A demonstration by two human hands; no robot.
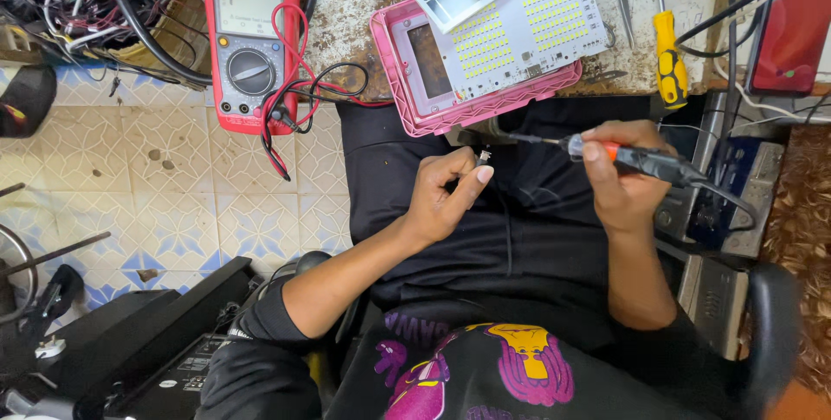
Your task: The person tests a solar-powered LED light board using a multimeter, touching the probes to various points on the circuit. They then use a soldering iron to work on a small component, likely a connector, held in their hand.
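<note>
Head view: slender soldering iron (636,158), tiny metal part (483,158)

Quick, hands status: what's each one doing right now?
Left hand: closed, pinching a small metal part between its fingertips.
Right hand: closed around a soldering iron, tip pointing toward the left hand.

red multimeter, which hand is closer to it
Left. The left hand sits below and right of the red multimeter; the right hand, holding the soldering iron, is farther right.
</note>
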